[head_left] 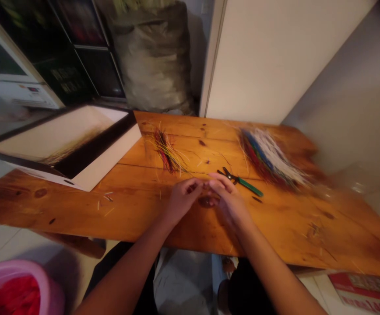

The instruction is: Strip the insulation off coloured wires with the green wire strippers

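Note:
My left hand (pixel 187 192) and my right hand (pixel 224 192) meet above the middle of the wooden table, fingertips pinched close together. Whatever lies between the fingers is too thin and blurred to make out. Just beyond my right hand rest wire strippers (pixel 247 186) with green handles and dark jaws, lying on the wood. A small loose bundle of red, black and yellow wires (pixel 167 153) lies ahead of my left hand. Farther right is a larger bundle of white, blue, green and red wires (pixel 272 157).
At the left stands an open white box (pixel 107 159) with black edges and thin wires inside. Wire scraps (pixel 107 199) dot the wooden table (pixel 137 214). On the floor at lower left is a pink tub (pixel 50 280) with red contents. Behind the table leans a large sack (pixel 155 61).

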Action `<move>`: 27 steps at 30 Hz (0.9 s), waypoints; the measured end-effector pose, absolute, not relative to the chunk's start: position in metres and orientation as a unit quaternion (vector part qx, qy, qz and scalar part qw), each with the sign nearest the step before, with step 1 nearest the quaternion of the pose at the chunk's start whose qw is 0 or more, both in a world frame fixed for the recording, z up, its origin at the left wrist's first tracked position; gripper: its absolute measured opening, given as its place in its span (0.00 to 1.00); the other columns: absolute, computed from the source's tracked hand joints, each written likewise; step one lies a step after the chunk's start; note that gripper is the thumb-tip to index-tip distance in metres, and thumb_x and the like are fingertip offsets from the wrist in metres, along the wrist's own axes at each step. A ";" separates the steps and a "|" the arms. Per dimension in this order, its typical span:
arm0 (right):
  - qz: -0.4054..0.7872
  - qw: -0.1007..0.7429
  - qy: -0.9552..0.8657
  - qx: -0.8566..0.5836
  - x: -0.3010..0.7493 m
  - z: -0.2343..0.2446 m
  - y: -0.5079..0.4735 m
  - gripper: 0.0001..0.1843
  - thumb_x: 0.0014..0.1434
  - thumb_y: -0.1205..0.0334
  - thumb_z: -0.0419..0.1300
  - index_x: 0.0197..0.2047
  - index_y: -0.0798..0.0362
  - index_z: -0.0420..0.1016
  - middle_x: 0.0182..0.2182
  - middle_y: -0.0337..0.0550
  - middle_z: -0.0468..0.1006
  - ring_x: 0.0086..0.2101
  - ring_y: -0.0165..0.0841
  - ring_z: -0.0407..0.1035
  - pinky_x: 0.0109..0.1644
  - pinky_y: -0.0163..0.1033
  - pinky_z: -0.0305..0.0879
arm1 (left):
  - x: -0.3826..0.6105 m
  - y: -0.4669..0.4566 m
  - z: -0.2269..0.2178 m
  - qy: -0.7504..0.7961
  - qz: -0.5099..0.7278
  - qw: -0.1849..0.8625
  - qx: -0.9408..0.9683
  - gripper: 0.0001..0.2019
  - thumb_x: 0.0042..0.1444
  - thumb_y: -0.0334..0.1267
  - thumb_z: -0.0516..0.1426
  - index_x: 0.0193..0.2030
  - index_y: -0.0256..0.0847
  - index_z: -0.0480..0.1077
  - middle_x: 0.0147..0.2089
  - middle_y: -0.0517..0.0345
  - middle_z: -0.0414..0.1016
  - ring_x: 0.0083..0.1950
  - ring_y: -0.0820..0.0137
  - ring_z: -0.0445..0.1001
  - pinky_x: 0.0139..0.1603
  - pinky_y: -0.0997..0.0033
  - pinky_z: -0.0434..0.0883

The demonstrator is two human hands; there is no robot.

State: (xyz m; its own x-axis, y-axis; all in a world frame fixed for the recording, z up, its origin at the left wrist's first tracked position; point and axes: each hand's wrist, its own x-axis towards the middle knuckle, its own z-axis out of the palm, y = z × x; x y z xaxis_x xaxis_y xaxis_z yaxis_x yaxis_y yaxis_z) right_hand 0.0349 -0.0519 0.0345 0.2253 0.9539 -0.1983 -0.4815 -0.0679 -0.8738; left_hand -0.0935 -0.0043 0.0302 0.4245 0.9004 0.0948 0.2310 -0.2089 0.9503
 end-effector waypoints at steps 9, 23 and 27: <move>0.574 0.615 -0.280 -0.462 0.042 0.029 -0.049 0.19 0.37 0.61 0.71 0.35 0.51 0.75 0.31 0.36 0.74 0.27 0.26 0.69 0.27 0.32 0.69 | -0.092 -0.008 0.027 0.387 0.330 0.327 0.796 0.11 0.59 0.40 0.49 0.36 0.42 0.71 0.33 0.60 0.75 0.35 0.73 0.70 0.36 0.74 0.63; 0.641 0.563 -0.246 -0.460 0.051 0.032 -0.044 0.17 0.33 0.61 0.73 0.28 0.56 0.75 0.24 0.37 0.78 0.25 0.24 0.72 0.35 0.30 0.71 | -0.089 -0.014 0.023 0.400 0.386 0.333 0.762 0.12 0.60 0.41 0.48 0.37 0.41 0.71 0.36 0.58 0.75 0.38 0.72 0.71 0.39 0.73 0.65; 0.656 0.551 -0.255 -0.449 0.054 0.031 -0.045 0.14 0.39 0.60 0.71 0.29 0.57 0.76 0.25 0.37 0.77 0.26 0.23 0.72 0.35 0.27 0.71 | -0.089 -0.014 0.020 0.384 0.400 0.244 0.796 0.10 0.59 0.38 0.51 0.36 0.41 0.72 0.35 0.56 0.73 0.39 0.71 0.70 0.40 0.71 0.66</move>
